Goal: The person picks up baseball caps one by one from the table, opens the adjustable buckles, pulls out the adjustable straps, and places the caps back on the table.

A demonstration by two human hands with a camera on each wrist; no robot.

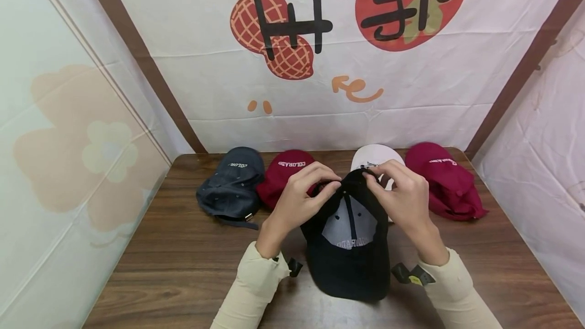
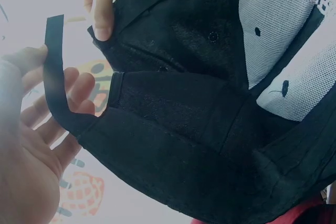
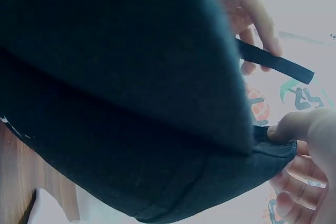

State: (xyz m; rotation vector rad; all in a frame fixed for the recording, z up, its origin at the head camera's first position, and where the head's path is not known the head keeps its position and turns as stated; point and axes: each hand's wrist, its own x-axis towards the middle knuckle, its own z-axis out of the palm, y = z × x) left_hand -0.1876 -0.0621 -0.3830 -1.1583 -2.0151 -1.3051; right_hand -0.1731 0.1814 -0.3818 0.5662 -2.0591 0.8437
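A black cap (image 1: 349, 273) is held up over the table, its brim toward me and its inside facing up, with pale mesh lining showing. My left hand (image 1: 301, 194) pinches the loose end of its back strap (image 2: 54, 72) between thumb and fingers. On the other side of the back opening, my right hand (image 1: 404, 199) pinches the cap's edge, its thumb (image 3: 286, 128) on top. The strap hangs apart from that edge. In the right wrist view the cap's dark cloth hides part of my left hand.
Along the table's far edge lie a navy cap (image 1: 233, 184), a dark red cap (image 1: 283, 171), a white cap (image 1: 377, 155) and another dark red cap (image 1: 441, 179). The wooden table (image 1: 183, 268) has printed cloth walls (image 1: 205, 90) around it.
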